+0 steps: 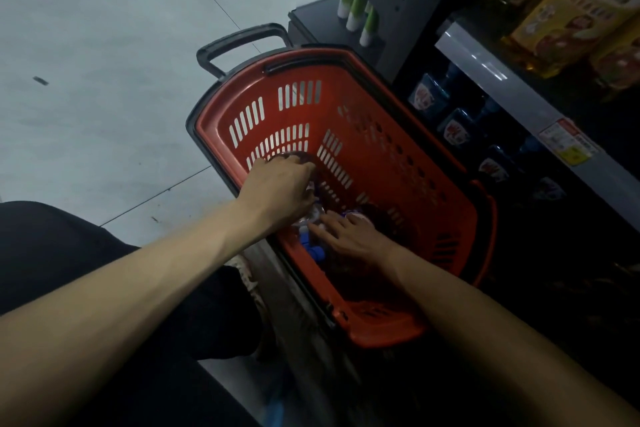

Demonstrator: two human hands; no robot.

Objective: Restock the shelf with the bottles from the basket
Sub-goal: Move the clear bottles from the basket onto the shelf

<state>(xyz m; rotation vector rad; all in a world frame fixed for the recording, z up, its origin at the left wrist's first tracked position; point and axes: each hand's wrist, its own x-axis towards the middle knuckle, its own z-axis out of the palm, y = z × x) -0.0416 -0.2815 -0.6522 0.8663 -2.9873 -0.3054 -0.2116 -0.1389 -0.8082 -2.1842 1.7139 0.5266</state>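
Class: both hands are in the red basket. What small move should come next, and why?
Probably curl the right hand round a blue-capped bottle and lift it out. Its fingers lie spread inside the basket, holding nothing yet, and the shelf stands right beside.

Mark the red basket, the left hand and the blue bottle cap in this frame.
red basket (pixel 301 74): head view, on its far wall above the slots.
left hand (pixel 277 191): head view, on the back of the hand.
blue bottle cap (pixel 317 252): head view, on the cap's side.
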